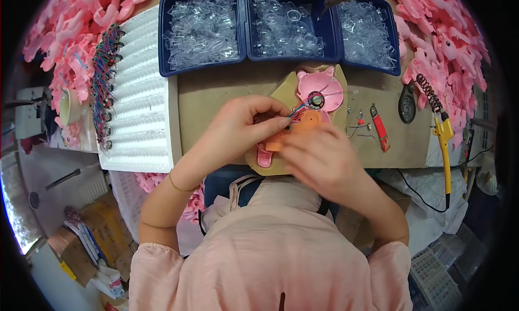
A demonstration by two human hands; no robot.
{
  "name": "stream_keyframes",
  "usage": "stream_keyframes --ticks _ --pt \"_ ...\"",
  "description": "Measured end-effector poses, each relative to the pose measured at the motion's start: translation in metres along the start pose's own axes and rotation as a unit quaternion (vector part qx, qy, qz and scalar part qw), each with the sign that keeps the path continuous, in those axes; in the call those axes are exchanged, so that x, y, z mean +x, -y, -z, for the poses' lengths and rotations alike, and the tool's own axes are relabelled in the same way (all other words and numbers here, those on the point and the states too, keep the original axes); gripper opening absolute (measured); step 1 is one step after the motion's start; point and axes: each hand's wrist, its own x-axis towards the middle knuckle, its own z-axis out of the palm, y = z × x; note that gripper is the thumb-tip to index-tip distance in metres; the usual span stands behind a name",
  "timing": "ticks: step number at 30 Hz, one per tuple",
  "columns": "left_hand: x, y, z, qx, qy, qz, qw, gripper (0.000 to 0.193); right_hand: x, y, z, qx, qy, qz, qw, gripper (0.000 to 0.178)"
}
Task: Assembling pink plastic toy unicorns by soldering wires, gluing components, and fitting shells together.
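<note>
1. Head view, middle: the pink shell (332, 89) lies hollow side up on the tan holder (339, 78), in front of the person. A round black part (317, 100) sits in its head end, so that much looks done.
2. Left hand (246, 121): thumb and forefinger are nearly together at the coloured wires (303, 106), apparently pinching them.
3. Right hand (324, 159): blurred, its fingers bent over the orange part (308, 128); whether they grip it or only touch it, I cannot tell.
4. The orange part overlaps the shell's lower end; the hands hide whether it is seated.
5. Left undone, by the look of it: the wires stand loose above the shell, and no second half covers it.
6. Right of the holder lie wire scraps (361, 128) and a red cutter (380, 130); the yellow iron (444, 132) hangs from its coil, away from both hands.
7. Around the work, much stock looks unused: clear parts (203, 32) in the blue bins (203, 67), pink pieces (448, 51) heaped at both sides, and wire bundles (105, 78) along the white tray (143, 94).
</note>
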Motion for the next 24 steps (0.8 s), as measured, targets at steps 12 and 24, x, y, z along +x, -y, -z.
stream_keyframes --ticks 12,24 --pt "-0.05 0.046 -0.053 0.493 -0.207 -0.31 0.786 0.046 -0.053 0.006 0.005 0.106 -0.086 -0.294 0.946 0.042" --pt "-0.03 0.019 -0.069 0.47 -0.25 -0.304 0.79 0.045 -0.058 0.009 0.031 0.515 -0.114 -0.465 0.711 0.016"
